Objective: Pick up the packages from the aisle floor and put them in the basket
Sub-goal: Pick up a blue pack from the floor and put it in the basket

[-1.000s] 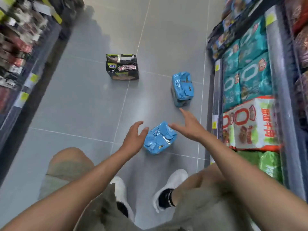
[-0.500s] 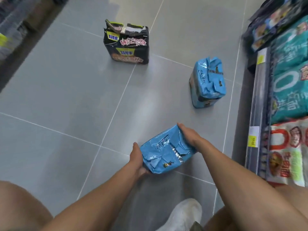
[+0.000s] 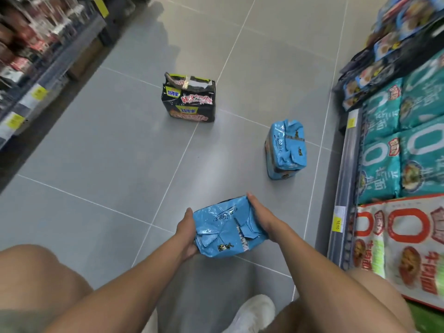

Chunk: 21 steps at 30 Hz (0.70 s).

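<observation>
blue pkg (image 3: 224, 228) gripped, L hand (image 3: 186, 234), R hand (image 3: 260, 218)

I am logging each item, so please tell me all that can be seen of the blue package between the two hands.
The blue package is glossy, crinkled plastic with folded flaps, small dark print and a cartoon figure. It is tilted, low over the grey floor tiles, gripped at its ends by the left hand and the right hand.

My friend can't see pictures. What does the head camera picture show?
A person's left hand and right hand grip a crinkly blue package by its ends, over a grey tiled floor. Beyond it, a second blue package and a black package stand on the floor between stocked shelves.
</observation>
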Each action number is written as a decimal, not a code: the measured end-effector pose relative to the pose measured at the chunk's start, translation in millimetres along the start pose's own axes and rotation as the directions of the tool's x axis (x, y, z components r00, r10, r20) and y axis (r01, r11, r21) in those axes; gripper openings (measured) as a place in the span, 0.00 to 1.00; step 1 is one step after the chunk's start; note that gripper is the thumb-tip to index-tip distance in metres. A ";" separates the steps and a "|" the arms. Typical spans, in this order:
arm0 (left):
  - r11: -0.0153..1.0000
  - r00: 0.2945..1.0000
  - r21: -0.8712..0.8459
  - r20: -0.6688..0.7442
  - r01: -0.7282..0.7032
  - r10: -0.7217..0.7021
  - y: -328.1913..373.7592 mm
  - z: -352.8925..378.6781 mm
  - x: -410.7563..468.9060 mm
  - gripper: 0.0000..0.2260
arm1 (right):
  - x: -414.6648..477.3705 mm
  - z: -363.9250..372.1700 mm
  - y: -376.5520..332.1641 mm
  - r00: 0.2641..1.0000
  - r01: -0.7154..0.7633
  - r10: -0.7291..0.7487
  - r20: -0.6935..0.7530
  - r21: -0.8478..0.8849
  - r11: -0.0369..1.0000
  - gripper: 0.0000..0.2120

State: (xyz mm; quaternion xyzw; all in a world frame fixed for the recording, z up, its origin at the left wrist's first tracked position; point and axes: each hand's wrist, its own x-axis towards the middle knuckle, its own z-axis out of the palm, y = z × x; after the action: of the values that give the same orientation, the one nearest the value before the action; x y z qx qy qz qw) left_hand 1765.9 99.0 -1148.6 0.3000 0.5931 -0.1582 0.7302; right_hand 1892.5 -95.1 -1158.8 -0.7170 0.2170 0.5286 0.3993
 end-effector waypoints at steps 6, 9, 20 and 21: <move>0.990 0.997 0.138 0.070 0.012 -0.022 69.1 -0.8 -133.4 0.29 | -175.4 7.0 -77.4 0.999 -0.002 0.000 0.034 0.080 0.997 0.37; 0.984 0.993 0.175 0.118 -0.011 -0.010 97.1 -0.7 -223.7 0.31 | -268.3 7.3 -114.5 0.999 0.018 -0.022 0.037 0.105 0.994 0.33; 0.889 0.935 0.303 0.202 -0.342 0.291 204.6 -32.6 -547.6 0.16 | -576.5 32.5 -219.1 0.947 0.315 -0.321 0.010 0.161 0.935 0.19; 0.874 0.918 0.300 0.232 -0.382 0.322 214.9 -38.3 -572.8 0.16 | -596.3 36.8 -226.9 0.930 0.358 -0.366 0.017 0.171 0.918 0.23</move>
State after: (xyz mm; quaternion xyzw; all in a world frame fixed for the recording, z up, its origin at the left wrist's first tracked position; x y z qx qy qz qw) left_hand 1721.3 216.8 -548.7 0.5093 0.4259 -0.1477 0.7331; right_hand 1830.5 1.5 -530.1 -0.6963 0.1137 0.4430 0.5531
